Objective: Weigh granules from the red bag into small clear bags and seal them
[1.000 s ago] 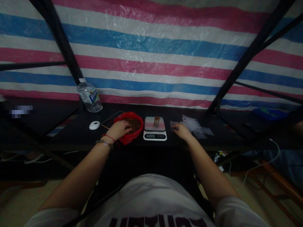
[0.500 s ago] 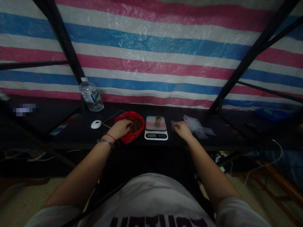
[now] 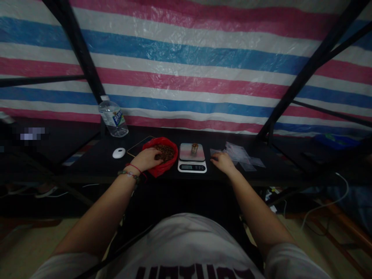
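Observation:
My left hand (image 3: 148,158) reaches into a red plastic bag (image 3: 162,169) filled with small brown pieces (image 3: 166,152) that look like beans or nuts. Its fingers curl in among the pieces, the tips partly hidden. To the right of the bag stands a white digital kitchen scale (image 3: 192,167) with a lit display. On its plate is a small clear cup (image 3: 194,148) with some brown pieces inside. My right hand (image 3: 223,161) rests on the table right of the scale, fingers bent and closed, beside several clear plastic bags (image 3: 240,154). What it pinches, if anything, is not visible.
A clear plastic bottle (image 3: 114,119) stands at the back left. Left of the red bag lie a white oval object (image 3: 119,153) and a flat dark phone-like thing (image 3: 136,147). Black frame posts (image 3: 87,58) rise at both sides before a striped plastic sheet (image 3: 186,83).
My right hand has shifted slightly, with its fingertips lower and a little further left. My left hand stays in the red bag, its thumb moving slightly. The scale and cup stand as before.

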The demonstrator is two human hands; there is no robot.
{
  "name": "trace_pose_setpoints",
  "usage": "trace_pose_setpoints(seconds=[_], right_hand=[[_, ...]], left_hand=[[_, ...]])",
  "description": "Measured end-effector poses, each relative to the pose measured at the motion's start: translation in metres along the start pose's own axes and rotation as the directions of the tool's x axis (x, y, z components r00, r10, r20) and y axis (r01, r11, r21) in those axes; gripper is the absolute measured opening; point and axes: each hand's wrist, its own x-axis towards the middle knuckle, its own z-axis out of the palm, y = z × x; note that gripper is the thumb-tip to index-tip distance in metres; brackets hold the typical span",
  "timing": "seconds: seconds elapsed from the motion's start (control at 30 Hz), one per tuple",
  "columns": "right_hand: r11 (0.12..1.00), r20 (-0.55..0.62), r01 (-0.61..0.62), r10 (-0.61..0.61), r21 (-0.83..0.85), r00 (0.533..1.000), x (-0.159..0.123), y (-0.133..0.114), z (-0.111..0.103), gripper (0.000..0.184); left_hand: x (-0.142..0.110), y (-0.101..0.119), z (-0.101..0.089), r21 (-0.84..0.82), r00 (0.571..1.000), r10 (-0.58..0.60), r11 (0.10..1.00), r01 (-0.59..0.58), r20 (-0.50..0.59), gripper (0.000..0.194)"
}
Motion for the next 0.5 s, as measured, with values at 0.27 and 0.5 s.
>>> trace_pose_setpoints(seconds=[0.27, 0.5], right_hand=[[1.0, -0.006, 0.014, -0.014, 0.018, 1.0, 0.0, -0.003, 0.003, 0.027], [1.0, -0.036, -0.018, 0.018, -0.001, 0.999, -0.002, -0.013, -0.004, 0.033]], left_hand=[[0.002, -0.004, 0.004, 0.021, 0.999, -0.001, 1.0, 0.002, -0.049, 0.03], [0.004, -0.001, 0.006, 0.033, 0.989, -0.012, 0.999, 0.017, -0.145, 0.032]])
